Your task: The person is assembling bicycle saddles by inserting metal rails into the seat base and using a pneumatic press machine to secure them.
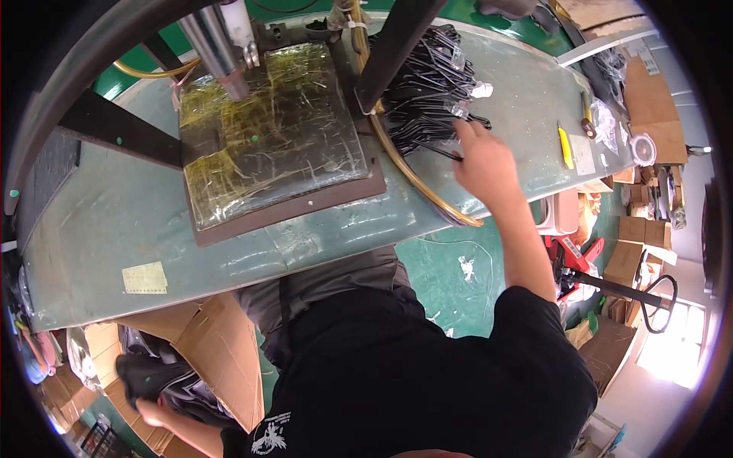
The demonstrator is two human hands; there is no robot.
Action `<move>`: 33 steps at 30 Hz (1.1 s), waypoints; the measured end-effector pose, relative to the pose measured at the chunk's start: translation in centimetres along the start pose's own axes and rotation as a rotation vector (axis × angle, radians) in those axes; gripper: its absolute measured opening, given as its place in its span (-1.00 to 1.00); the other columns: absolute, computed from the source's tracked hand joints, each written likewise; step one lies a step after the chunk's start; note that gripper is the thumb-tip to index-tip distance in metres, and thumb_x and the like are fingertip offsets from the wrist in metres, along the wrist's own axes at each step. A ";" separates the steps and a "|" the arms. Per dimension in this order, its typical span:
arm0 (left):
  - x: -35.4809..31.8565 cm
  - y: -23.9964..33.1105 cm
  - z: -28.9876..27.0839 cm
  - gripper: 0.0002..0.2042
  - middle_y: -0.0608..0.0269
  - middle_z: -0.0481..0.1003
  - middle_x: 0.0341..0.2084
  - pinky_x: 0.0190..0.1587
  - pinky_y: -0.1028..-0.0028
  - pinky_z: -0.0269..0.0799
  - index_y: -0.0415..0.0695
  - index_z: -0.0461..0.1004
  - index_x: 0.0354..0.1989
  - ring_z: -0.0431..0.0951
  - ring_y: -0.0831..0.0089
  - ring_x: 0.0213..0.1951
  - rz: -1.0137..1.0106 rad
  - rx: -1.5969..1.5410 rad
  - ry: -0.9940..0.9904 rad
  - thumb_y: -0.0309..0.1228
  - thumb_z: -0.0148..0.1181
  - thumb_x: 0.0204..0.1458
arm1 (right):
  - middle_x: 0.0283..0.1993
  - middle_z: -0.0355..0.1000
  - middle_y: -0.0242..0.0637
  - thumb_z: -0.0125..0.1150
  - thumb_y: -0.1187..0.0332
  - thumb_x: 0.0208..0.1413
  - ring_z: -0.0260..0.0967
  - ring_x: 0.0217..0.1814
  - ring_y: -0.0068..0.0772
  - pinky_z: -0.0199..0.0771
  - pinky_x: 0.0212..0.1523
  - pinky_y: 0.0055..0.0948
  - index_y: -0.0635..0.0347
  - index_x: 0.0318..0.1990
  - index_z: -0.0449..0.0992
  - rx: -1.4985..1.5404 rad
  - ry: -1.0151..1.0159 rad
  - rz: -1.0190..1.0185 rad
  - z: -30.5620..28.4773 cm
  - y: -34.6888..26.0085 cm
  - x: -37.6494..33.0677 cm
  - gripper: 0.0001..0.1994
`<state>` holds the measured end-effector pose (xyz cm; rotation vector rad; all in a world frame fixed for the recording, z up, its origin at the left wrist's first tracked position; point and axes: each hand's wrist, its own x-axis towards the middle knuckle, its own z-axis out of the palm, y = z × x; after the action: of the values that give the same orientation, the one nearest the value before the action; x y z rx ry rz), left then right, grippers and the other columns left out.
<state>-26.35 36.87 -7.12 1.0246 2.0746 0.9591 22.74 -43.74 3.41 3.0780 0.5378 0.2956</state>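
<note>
My right hand [486, 166] reaches over the bench at the near end of a pile of thin black bent rods [427, 88]. Its fingers are bent, with the end of one black rod [437, 150] at them. The rod's exact kind does not show. Down at the lower left, my left hand [152, 412] is closed on a dark, soft-looking black piece [141, 378]. That piece is over an open cardboard box [221, 351] holding more black and grey pieces [195, 393]. Part of the left hand's fingers is hidden behind the piece.
A press with a metal cylinder [217, 53] stands over a tape-covered plate [275, 137] on the green bench [305, 256]. A yellow hose [412, 179] curves beside the plate. A yellow cutter [565, 147] and a tape roll [643, 149] lie at the right.
</note>
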 end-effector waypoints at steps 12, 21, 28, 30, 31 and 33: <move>-27.9 5.0 7.6 -0.51 -0.39 0.24 0.41 0.55 -0.14 0.17 -0.61 0.14 0.39 0.24 -0.19 0.44 -0.372 -0.848 -1.133 -0.53 -0.04 0.38 | -0.23 0.54 -0.12 0.30 0.48 0.12 0.52 -0.28 -0.13 0.53 -0.23 -0.19 0.18 0.13 0.56 0.603 0.080 0.118 3.1 0.5 -2.6 -0.62; -37.1 1.6 10.4 -0.51 -0.32 0.40 0.29 0.38 0.03 0.52 -0.56 0.29 0.30 0.40 -0.23 0.35 -0.815 -0.803 -1.551 -0.28 -0.09 0.48 | -0.43 0.59 0.05 0.50 -0.12 0.05 0.65 -0.26 0.01 0.60 -0.14 -0.10 0.32 -0.17 0.69 0.435 0.038 0.512 1.6 3.1 -1.8 -0.44; -38.6 3.9 7.1 -0.48 -0.06 0.62 -0.09 -0.15 0.39 0.74 -0.42 0.39 0.24 0.72 0.23 -0.14 -0.461 -0.351 -2.088 -0.11 -0.11 0.50 | -0.30 0.63 0.04 0.40 0.08 0.11 0.62 -0.17 0.14 0.61 -0.08 -0.08 0.19 -0.21 0.73 0.568 -0.080 0.641 3.0 2.0 -1.3 -0.66; -38.3 4.0 7.0 -0.54 0.09 0.58 -0.27 -0.33 0.56 0.62 -0.37 0.41 0.21 0.64 0.40 -0.37 -0.045 -0.404 -1.768 -0.15 -0.09 0.49 | -0.30 0.63 0.01 0.33 0.17 0.12 0.61 -0.21 0.15 0.60 -0.12 -0.04 0.12 -0.17 0.74 0.440 -0.251 0.636 2.9 2.4 -1.9 -0.74; -38.1 4.4 7.2 -0.59 0.18 0.53 -0.34 -0.37 0.60 0.53 -0.33 0.42 0.21 0.57 0.47 -0.40 0.066 -0.384 -1.688 -0.20 -0.06 0.49 | -0.30 0.63 0.01 0.33 0.17 0.12 0.61 -0.21 0.15 0.60 -0.12 -0.04 0.12 -0.17 0.74 0.438 -0.251 0.631 2.4 2.7 -2.3 -0.74; -37.1 5.6 8.1 -0.61 0.21 0.52 -0.35 -0.37 0.60 0.49 -0.32 0.43 0.20 0.56 0.50 -0.40 0.223 -0.386 -1.643 -0.22 -0.06 0.48 | -0.29 0.63 0.03 0.33 0.20 0.13 0.61 -0.20 0.14 0.61 -0.10 -0.03 0.12 -0.13 0.74 0.386 -0.117 0.541 0.3 3.0 -2.4 -0.75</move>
<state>0.69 10.84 0.86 1.1637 0.4089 0.2623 21.63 -47.37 2.74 3.5312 -0.2930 0.0017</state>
